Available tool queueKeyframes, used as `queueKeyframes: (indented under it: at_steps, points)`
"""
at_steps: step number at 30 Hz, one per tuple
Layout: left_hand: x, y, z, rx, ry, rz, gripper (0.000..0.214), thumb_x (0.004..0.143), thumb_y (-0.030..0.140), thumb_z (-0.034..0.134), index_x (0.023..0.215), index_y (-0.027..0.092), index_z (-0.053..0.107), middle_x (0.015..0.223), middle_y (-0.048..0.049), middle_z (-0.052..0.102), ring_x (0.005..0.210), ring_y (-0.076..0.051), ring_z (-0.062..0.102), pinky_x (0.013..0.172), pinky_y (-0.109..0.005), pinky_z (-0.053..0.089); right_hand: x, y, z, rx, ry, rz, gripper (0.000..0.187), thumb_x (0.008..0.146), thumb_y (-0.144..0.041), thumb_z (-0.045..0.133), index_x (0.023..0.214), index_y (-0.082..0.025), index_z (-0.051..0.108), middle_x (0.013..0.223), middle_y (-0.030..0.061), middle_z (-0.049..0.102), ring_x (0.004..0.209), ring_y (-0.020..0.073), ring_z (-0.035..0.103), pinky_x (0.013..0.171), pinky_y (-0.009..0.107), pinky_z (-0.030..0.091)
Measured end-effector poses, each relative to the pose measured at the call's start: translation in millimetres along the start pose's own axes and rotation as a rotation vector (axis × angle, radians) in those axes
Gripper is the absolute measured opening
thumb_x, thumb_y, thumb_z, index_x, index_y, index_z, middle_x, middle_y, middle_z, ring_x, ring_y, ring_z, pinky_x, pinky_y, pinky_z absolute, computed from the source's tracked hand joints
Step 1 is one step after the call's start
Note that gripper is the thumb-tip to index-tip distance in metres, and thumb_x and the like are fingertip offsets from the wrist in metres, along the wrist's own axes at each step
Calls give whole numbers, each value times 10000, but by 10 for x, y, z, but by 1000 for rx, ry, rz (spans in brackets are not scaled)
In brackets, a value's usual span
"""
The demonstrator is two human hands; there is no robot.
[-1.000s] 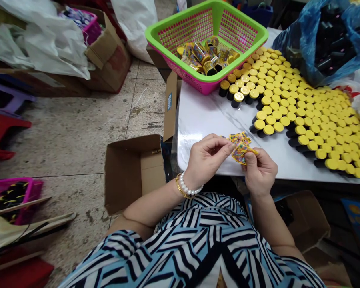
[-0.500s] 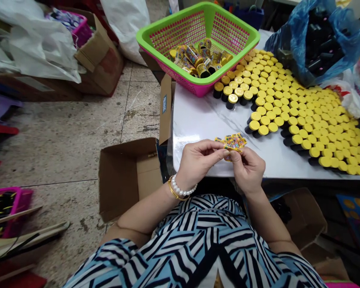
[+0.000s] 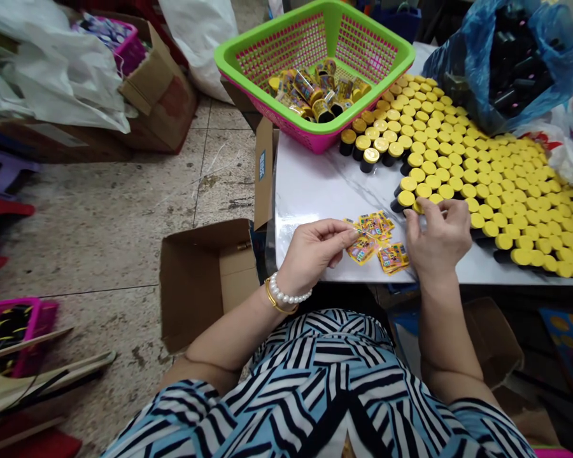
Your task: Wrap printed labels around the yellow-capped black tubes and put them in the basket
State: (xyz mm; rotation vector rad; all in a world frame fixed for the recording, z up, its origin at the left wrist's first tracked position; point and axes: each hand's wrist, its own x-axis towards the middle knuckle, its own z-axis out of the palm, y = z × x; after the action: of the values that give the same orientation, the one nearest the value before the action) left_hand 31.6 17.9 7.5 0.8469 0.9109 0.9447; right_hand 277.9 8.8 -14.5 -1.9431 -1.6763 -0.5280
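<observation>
Two fingertips of my left hand (image 3: 310,251) pinched a thin printed yellow piece (image 3: 362,233) above loose printed pieces (image 3: 376,224) on the white table (image 3: 310,191). My right hand (image 3: 438,232) reached the near edge of the close-packed yellow-capped black containers (image 3: 479,179), thumb and forefinger narrowly apart at one cap; I couldn't tell whether they gripped it. A light hold and straight lift seemed best to spare its neighbours, with the left pinch gentle against creasing. Beyond stood a green-rimmed basket (image 3: 310,129) partly filled with wrapped containers (image 3: 307,87).
</observation>
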Motion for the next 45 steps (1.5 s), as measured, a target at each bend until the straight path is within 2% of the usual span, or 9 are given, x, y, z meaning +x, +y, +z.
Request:
queueKeyframes:
  at_steps: [6, 12, 15, 18, 20, 24, 28, 37, 45]
  points:
    - [41, -28, -17, 165, -41, 64, 255, 800, 372, 833, 840, 133, 755, 627, -3, 643, 477, -48, 429, 448, -183, 313, -13, -35, 42, -38, -38, -34, 299, 969, -447, 611, 1152, -229, 702, 1211, 133, 599, 1039, 288, 551, 853, 415, 487]
    - [39, -125, -102, 972, -25, 604, 122, 950, 248, 653, 954, 167, 744, 903, -53, 784, 672, -107, 609, 675, -242, 491, 12, -45, 73, -12, -80, -63, 276, 985, -401, 564, 1147, -186, 625, 1195, 158, 638, 1028, 294, 609, 861, 401, 507]
    - [119, -166, -181, 1178, -44, 710, 120, 936, 251, 686, 960, 167, 768, 917, -72, 779, 818, -172, 669, 786, -308, 524, 9, -10, 96, 31, -56, -46, 322, 966, -400, 586, 1177, -158, 612, 1177, 181, 627, 1064, 315, 620, 893, 429, 527]
    - [186, -161, -223, 1120, -63, 631, 133, 890, 294, 749, 868, 171, 795, 893, -82, 764, 810, -180, 660, 753, -311, 513, -5, 26, 54, 118, -47, -55, 321, 944, -384, 629, 1179, -167, 643, 1179, 169, 621, 1119, 309, 616, 957, 452, 539]
    - [197, -114, -220, 916, -78, 477, 155, 873, 327, 767, 859, 179, 813, 849, -72, 759, 720, -147, 624, 674, -279, 477, -36, 24, -18, 253, -25, -6, 298, 926, -375, 663, 1155, -184, 677, 1172, 147, 620, 1080, 277, 630, 942, 439, 561]
    - [185, 24, -182, 328, -93, 29, 292, 819, 443, 813, 847, 153, 797, 605, -18, 646, 494, -81, 459, 487, -223, 303, -169, -82, -181, 851, -65, 204, 372, 890, -360, 738, 1231, -229, 669, 1219, 111, 656, 995, 219, 693, 844, 383, 621]
    - [188, 85, -140, 16, -85, -197, 399, 705, 474, 898, 699, 143, 675, 512, 12, 554, 409, -35, 336, 429, -206, 150, -296, -252, -241, 1328, -191, 298, 421, 857, -371, 800, 1235, -245, 665, 1152, 95, 737, 1037, 244, 740, 893, 414, 651]
    - [176, 66, -111, -167, -179, -294, 396, 666, 357, 945, 706, 120, 631, 585, 34, 521, 441, -16, 397, 411, -164, 145, -253, -430, -290, 1385, -283, 282, 350, 843, -263, 829, 1168, -241, 702, 1101, 56, 769, 991, 200, 774, 913, 343, 655]
    - [212, 23, -91, -222, -164, -322, 350, 688, 335, 929, 820, 104, 702, 647, 8, 577, 458, -16, 399, 392, -151, 130, -277, -561, -386, 1202, -219, 207, 302, 875, -263, 766, 1160, -234, 672, 1191, 82, 649, 1119, 235, 728, 1057, 459, 608]
